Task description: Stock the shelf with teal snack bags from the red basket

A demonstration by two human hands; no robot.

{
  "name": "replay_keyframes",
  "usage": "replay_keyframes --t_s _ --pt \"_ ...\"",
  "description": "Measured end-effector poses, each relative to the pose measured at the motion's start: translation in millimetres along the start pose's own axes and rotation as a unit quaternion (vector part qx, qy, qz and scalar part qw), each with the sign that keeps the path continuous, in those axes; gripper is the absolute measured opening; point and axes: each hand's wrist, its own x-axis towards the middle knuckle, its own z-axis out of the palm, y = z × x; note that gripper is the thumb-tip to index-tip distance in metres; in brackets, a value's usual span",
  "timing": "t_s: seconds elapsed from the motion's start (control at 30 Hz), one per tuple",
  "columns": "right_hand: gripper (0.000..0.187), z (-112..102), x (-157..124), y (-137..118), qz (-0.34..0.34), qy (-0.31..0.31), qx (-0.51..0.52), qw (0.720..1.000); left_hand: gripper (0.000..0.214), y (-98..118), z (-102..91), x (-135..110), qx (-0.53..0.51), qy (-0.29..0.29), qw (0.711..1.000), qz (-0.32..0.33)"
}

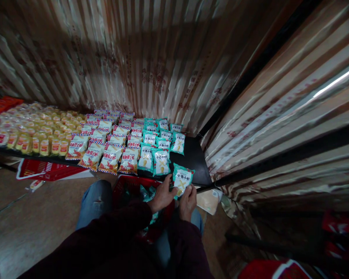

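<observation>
A green-and-white snack bag (182, 179) is held upright at the front edge of the black shelf (198, 170). My left hand (164, 195) grips its lower left side, thumb on the front. At its lower right corner, my right hand (188, 203) pinches the bag. Matching green bags (161, 161) stand in rows on the shelf just behind and to the left. Under my forearms is a red basket (125, 180) with more green bags (147, 192) in it.
Orange-and-white snack bags (110, 158) fill the shelf's middle, and small yellow packets (45, 145) its left. Striped fabric (151, 58) hangs behind. A second red basket (40, 168) lies on the floor at left. A dark bar (279, 155) crosses the right side.
</observation>
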Motion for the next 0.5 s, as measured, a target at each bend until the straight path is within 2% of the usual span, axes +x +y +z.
replay_keyframes --t_s 0.13,0.33,0.5 --pt "0.068 0.4 17.3 -7.2 -0.008 0.003 -0.009 1.0 0.064 5.1 6.6 3.1 0.076 0.019 0.996 0.038" --pt "0.067 2.9 38.0 -13.4 -0.024 -0.006 -0.006 1.0 0.064 14.5 14.6 12.5 0.158 0.004 0.986 0.061" --pt "0.066 7.1 58.7 -12.3 -0.058 -0.016 -0.016 0.998 0.064 22.3 18.6 24.4 0.16 0.002 0.985 0.063"
